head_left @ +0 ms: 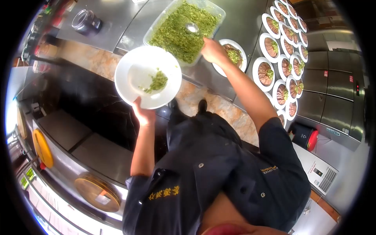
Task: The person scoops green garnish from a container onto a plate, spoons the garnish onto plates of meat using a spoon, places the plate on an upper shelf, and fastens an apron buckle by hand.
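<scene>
My left hand (143, 113) grips the near rim of a white bowl (131, 74) with some chopped green food inside. The bowl is held beside a clear plastic container (148, 38) full of the same chopped greens (172, 31). My right hand (213, 50) is closed at the container's right edge, around the handle of a spoon. The spoon's shiny bowl (192, 27) lies among the greens. Just right of my right hand, a white plate (243, 58) on the steel counter holds brown slices topped with greens.
Several white plates (256, 72) of brown slices, many topped with greens, stand close together at the right. A dark jar (87, 22) is on the counter at the upper left. Steel cabinets (337, 90) are at the far right. Round wooden boards (97, 192) lean at the lower left.
</scene>
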`<action>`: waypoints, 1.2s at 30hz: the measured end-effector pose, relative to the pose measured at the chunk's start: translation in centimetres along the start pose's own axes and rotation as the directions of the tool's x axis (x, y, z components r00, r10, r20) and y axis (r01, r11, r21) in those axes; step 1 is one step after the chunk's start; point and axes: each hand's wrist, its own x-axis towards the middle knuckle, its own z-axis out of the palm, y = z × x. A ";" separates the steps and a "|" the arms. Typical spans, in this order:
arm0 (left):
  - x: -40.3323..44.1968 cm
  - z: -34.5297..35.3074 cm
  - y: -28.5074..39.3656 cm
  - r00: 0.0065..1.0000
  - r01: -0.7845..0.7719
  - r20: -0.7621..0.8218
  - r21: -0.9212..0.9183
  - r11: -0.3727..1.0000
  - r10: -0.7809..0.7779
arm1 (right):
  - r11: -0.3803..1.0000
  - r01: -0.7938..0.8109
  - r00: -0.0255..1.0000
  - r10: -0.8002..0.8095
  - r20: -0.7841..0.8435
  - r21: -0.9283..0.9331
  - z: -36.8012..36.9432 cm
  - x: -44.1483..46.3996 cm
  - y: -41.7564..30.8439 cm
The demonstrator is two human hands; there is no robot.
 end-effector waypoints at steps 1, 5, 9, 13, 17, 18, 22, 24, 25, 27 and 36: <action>0.6 -0.7 1.2 0.999 -0.045 0.018 -0.002 0.999 0.045 | 0.996 -0.066 0.997 0.063 0.047 0.062 2.9 2.4 0.0; 4.4 -3.9 3.3 0.997 -0.067 -0.032 -0.032 0.997 0.066 | 0.287 -0.627 0.777 0.296 0.555 0.724 5.1 4.1 -2.5; 7.2 -4.8 5.1 0.999 -0.052 0.011 -0.050 0.997 0.053 | -0.110 -0.667 0.717 0.172 0.675 0.737 3.4 2.0 -0.2; 10.0 -3.0 6.4 0.992 -0.085 0.088 -0.040 0.996 0.088 | -0.078 -0.596 0.782 0.167 0.600 0.799 -0.8 -1.4 -1.5; 13.6 0.2 5.0 0.975 -0.112 0.192 -0.017 0.994 0.113 | 0.039 -0.512 0.853 0.146 0.502 0.858 -5.9 -6.4 -6.6; 14.4 1.7 4.1 0.971 -0.104 0.216 -0.014 0.995 0.104 | 0.080 -0.490 0.870 0.116 0.480 0.868 -6.6 -7.5 -7.7; 13.6 7.8 1.0 0.943 0.001 0.331 -0.112 0.994 0.037 | 0.664 -0.279 0.957 0.130 0.260 0.694 -5.5 -11.7 -10.9; 12.0 9.8 0.1 0.937 0.116 0.345 -0.174 0.978 -0.049 | 0.925 0.381 0.904 -0.373 -0.208 -0.003 -3.7 -13.1 -9.9; 11.0 10.8 -0.2 0.934 0.124 0.354 -0.167 0.978 -0.058 | 0.935 0.344 0.909 -0.354 -0.220 -0.084 -4.0 -14.2 -9.8; 9.0 12.2 -0.4 0.938 0.140 0.331 -0.092 0.986 -0.102 | 0.942 0.301 0.912 -0.330 -0.243 -0.150 -5.1 -16.4 -10.0; 1.0 16.6 -5.7 0.887 0.188 0.425 0.021 0.982 -0.179 | 0.977 0.191 0.935 -0.152 -0.321 0.092 -10.5 -25.6 -2.2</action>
